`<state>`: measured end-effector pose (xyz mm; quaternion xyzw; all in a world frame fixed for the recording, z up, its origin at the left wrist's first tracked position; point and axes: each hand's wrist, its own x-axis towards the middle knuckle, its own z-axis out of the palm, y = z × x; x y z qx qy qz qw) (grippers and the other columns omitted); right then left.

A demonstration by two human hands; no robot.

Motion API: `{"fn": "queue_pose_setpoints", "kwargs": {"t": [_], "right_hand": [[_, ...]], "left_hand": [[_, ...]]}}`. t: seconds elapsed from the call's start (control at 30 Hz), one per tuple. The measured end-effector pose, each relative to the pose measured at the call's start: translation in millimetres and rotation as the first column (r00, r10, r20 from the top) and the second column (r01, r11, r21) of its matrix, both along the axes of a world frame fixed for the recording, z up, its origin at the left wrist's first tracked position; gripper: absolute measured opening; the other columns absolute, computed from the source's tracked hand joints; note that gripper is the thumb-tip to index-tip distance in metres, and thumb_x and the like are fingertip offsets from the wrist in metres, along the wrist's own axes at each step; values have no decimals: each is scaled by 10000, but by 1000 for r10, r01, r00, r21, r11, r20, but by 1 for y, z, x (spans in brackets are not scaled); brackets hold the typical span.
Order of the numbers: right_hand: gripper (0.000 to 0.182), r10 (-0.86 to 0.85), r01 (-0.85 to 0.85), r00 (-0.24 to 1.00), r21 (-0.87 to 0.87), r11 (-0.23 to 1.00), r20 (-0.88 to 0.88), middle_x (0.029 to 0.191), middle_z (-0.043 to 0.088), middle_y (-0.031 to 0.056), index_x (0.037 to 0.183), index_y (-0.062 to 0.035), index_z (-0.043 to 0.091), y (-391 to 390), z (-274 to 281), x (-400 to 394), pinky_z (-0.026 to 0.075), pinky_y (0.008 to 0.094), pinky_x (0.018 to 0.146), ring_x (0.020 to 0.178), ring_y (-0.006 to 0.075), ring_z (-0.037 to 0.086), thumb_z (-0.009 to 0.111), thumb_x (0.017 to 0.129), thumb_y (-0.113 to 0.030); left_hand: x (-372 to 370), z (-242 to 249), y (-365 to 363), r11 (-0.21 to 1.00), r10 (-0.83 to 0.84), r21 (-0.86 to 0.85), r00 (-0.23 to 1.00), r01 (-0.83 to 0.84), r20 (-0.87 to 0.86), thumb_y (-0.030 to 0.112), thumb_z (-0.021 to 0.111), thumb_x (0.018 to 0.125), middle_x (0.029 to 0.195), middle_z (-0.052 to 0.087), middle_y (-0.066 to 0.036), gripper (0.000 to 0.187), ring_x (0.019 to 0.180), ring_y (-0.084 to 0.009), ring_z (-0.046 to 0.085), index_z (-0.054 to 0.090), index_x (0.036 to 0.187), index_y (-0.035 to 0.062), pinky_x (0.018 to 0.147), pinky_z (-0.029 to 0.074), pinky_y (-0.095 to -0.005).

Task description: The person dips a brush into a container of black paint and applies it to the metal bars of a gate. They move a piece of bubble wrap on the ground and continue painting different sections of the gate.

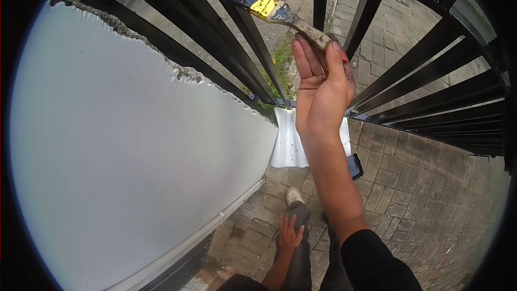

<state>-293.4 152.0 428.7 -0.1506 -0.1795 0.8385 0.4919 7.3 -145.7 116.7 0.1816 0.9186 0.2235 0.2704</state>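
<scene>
Holding brush: my right hand (322, 89) grips the paintbrush (269, 6) by its handle, fingers wrapped, arm raised.
Brush: black-wet bristles rest against a bar of the black metal gate (253, 48), high up, gold ferrule showing.
Left hand: my left hand (290, 233) lies open on my knee, empty.
Below gate: a white sheet (288, 140) spreads over the brick paving (420, 194).
Beside me: a white wall (124, 151).
</scene>
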Motion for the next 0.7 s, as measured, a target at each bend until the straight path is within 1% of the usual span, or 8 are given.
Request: {"fn": "queue_pose_setpoints", "kwargs": {"t": [0.13, 0.2, 0.3, 0.37, 0.43, 0.5, 0.6, 0.7], "right_hand": [[170, 116, -133, 990, -237, 962, -85, 1059, 566, 226, 997, 53, 464, -4, -2, 0, 530, 388, 954, 1036, 320, 611, 492, 960, -110], [201, 200, -240, 968, -346, 907, -150, 1078, 526, 241, 1045, 78, 419, -7, -9, -1, 519, 377, 974, 1046, 316, 597, 459, 968, -103], [243, 185, -273, 956, -451, 850, -229, 1114, 497, 261, 1095, 108, 399, -12, -20, -2, 517, 369, 979, 1069, 313, 582, 435, 974, -99], [265, 152, -252, 959, -479, 841, -239, 1134, 481, 268, 1119, 122, 385, -11, -20, -9, 518, 363, 979, 1079, 312, 575, 426, 977, -98], [289, 117, -227, 964, -503, 834, -240, 1153, 464, 275, 1143, 136, 370, -7, -18, -17, 519, 358, 979, 1090, 311, 568, 416, 979, -98], [305, 133, -259, 953, -501, 826, -274, 1178, 443, 276, 1154, 150, 355, -5, -16, -25, 521, 351, 978, 1098, 306, 561, 407, 980, -95], [293, 152, -291, 941, -494, 819, -303, 1140, 463, 267, 1138, 148, 361, -6, -9, -30, 534, 344, 957, 1084, 304, 571, 409, 978, -92], [267, 175, -304, 939, -478, 824, -297, 1108, 485, 251, 1101, 133, 379, -6, -11, -35, 544, 327, 936, 1061, 298, 589, 422, 975, -98]], "left_hand": [[2, -1, -1, 999, -14, 48, 999, 15, -35, 280, 593, 852, 1343, 401, -275, 539, 1254, -519, 332, 457, 1327, 63, 1038, 312, -575], [5, -7, -3, 999, -36, 23, 999, 37, -35, 324, 585, 862, 1369, 386, -259, 558, 1285, -487, 311, 445, 1342, 76, 1062, 289, -559], [8, -18, -9, 998, -60, -14, 998, 60, -16, 349, 573, 872, 1394, 367, -245, 569, 1309, -464, 292, 430, 1353, 83, 1080, 271, -552], [20, -45, -24, 973, -224, -78, 973, 219, -61, 304, 584, 856, 1389, 369, -248, 555, 1306, -471, 291, 438, 1341, 75, 1078, 280, -548], [25, -38, -26, 982, -188, -16, 972, 187, -140, 251, 590, 836, 1389, 363, -251, 548, 1307, -473, 288, 440, 1328, 62, 1075, 291, -543], [29, -25, -20, 922, 143, 347, 983, -174, 111, 224, 599, 817, 1389, 356, -256, 558, 1307, -476, 286, 435, 1320, 46, 1074, 293, -542], [32, -22, -15, 838, 265, 381, 901, -392, 344, 214, 602, 812, 1387, 356, -256, 562, 1303, -478, 290, 433, 1318, 38, 1075, 289, -546], [31, -19, -14, 633, 377, 332, 653, -700, 657, 200, 605, 805, 1383, 358, -256, 568, 1298, -481, 296, 429, 1315, 25, 1077, 284, -553]]}}
